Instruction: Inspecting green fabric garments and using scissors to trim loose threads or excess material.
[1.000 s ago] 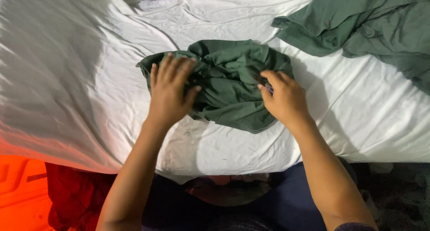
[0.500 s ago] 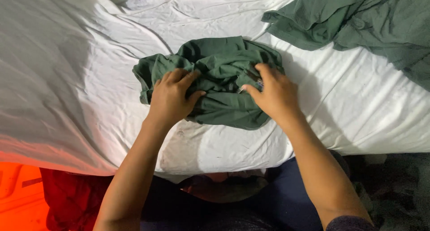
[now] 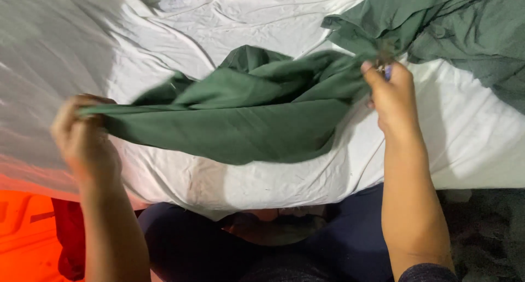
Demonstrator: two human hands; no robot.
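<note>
Gripping a green cloth (image 3: pixel 240 115) stretched taut (arms wide), left hand (image 3: pixel 85 142) and right hand (image 3: pixel 394 96).

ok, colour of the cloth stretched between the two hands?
Dark green, plain, no pattern. The cloth shows best in the head view, held over a white sheet.

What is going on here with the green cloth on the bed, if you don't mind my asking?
A person holds a green cloth stretched between both hands above a white sheet. The left hand grips one end, the right hand pinches the other, and the middle sags in folds. A second green cloth lies crumpled on the sheet at the upper right.
</note>
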